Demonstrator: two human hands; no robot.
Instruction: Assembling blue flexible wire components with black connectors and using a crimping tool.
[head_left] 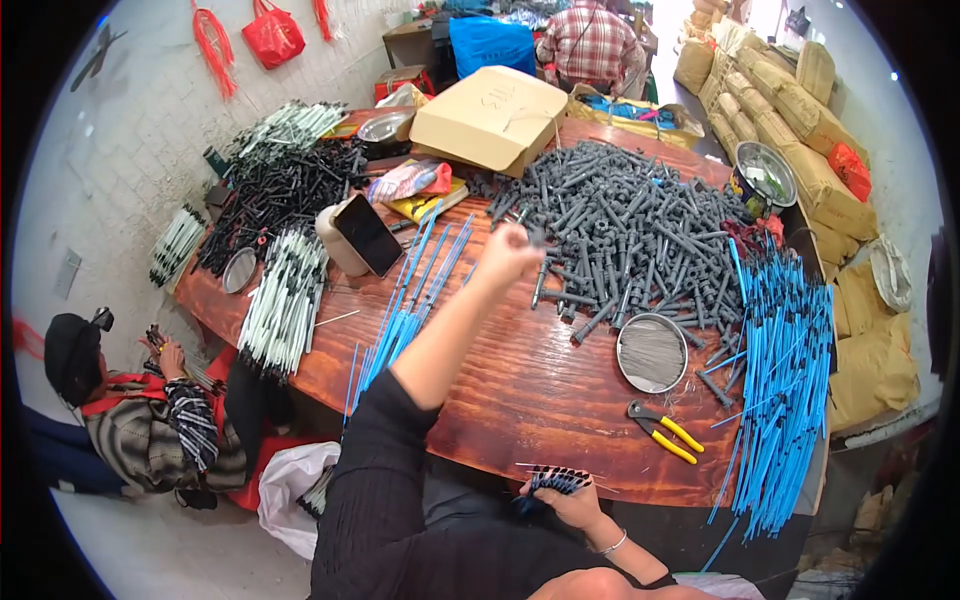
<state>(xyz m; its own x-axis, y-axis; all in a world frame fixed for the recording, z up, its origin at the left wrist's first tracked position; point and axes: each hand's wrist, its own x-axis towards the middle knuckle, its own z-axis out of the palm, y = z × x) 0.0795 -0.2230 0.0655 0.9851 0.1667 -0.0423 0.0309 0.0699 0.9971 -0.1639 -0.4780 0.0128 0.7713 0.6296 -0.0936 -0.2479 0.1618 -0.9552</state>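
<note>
At the far left a person sits low beside the wooden desk (pixel 520 400), hands busy with something small. On the desk's left part lie bundles of white-and-black rods (pixel 285 300) and a heap of black parts (pixel 275 190); a dark phone (pixel 366 234) leans on a beige jug. A bundle of blue rods (pixel 405 300) runs from near to far. The left hand (pixel 508 255) is stretched out over the desk, closed on a small grey piece at the edge of the grey connector pile (pixel 625 225). Behind lies a tan cardboard box (pixel 490 115). The right hand (pixel 572 500), at the near edge, grips a fan of thin dark-tipped pins (pixel 558 478), tips pointing away and left. Right of it lie a round metal dish (pixel 652 352), yellow-handled pliers (pixel 662 428) and long blue rods (pixel 785 380); tan sacks (pixel 800 140) line the right side
</note>
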